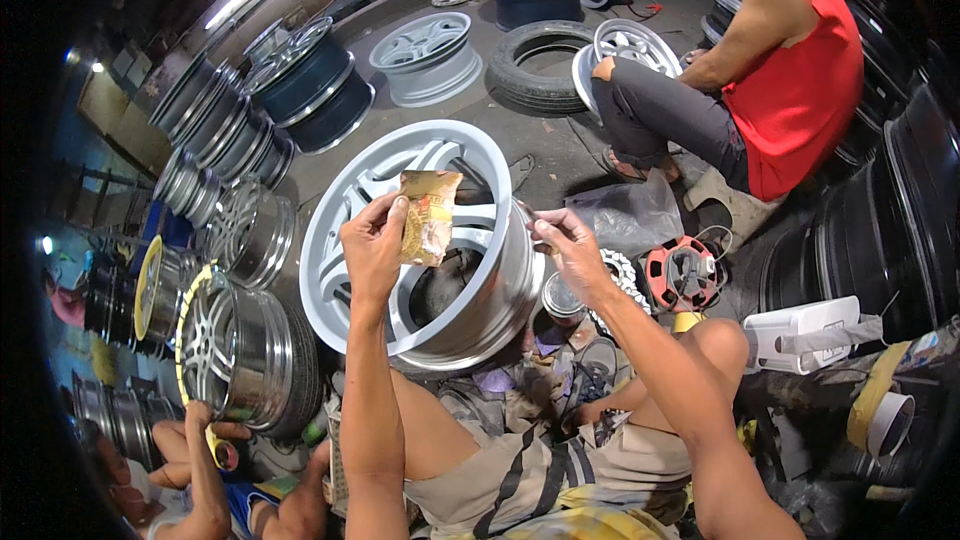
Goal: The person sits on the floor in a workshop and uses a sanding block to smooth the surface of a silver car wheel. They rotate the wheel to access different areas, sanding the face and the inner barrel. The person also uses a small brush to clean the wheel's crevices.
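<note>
My left hand point(372, 240) pinches a small gold-brown printed sheet point(428, 218) by its left edge, in front of the wheel's face; whether it is a packet or a piece of paper I cannot tell. Beyond it a silver-grey alloy wheel point(322, 240) leans tilted toward me on the floor. At the wheel's right side my right hand point(568, 243) is closed, thumb against fingers, on a small dark thin piece point(526, 210) too small to name. The sheet hides part of the spokes.
A lidded can point(563, 295) and a red-orange reel point(683, 273) stand right of the wheel. Stacked wheels point(310, 85) line the left. Ahead lies a tyre point(540, 65); a seated co-worker in red point(800, 70) handles another wheel. Lower left, another person tapes a rim point(215, 360).
</note>
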`<state>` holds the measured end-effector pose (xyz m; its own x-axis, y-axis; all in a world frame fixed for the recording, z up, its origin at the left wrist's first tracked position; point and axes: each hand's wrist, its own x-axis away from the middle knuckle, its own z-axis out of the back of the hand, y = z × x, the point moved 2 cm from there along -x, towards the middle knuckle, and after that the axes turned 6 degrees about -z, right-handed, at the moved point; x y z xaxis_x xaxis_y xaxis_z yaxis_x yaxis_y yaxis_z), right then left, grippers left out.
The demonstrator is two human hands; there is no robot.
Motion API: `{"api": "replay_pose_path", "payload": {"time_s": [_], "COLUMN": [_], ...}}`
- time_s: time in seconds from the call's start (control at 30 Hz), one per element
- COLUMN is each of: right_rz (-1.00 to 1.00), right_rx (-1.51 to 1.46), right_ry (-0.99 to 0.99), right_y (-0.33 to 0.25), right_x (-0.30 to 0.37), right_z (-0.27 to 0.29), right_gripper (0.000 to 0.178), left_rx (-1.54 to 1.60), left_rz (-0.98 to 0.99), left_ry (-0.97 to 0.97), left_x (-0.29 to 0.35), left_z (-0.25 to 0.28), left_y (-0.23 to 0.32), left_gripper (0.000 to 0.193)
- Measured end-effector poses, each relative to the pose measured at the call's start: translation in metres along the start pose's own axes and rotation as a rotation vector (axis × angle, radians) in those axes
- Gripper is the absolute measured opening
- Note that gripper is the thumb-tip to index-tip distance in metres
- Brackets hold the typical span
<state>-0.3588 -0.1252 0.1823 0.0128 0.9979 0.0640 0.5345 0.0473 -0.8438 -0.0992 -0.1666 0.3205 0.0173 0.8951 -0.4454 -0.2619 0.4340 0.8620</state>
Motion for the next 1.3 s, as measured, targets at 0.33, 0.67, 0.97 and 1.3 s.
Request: {"api": "replay_pose_path", "payload": {"time_s": [0.33,0.67,0.97,1.3], "right_rz": [-0.157,-0.091,-0.016,0.124], "right_rx": [-0.088,0.040,0.194,0.288], "right_ry": [0.017,0.044,0.087,0.107], "right_y": [0.018,0.015,0.021,0.011], "right_x": [0.015,0.015,0.012,0.013], "right_z": [-0.030,-0.034,-0.029,-0.031], "right_gripper": [0.036,0.036,0.034,0.032], "left_rx": [-0.039,-0.027,-0.017,0.000], "left_rz": [-0.003,0.023,0.046,0.025], "left_ry": [-0.038,-0.063,-0.086,-0.098], "left_x": [0.000,0.002,0.003,0.003], "left_z": [0.003,-0.004,-0.007,-0.004], "left_y": [-0.004,-0.001,-0.001,-0.008], "left_gripper": [0.024,0.024,0.023,0.023]}}
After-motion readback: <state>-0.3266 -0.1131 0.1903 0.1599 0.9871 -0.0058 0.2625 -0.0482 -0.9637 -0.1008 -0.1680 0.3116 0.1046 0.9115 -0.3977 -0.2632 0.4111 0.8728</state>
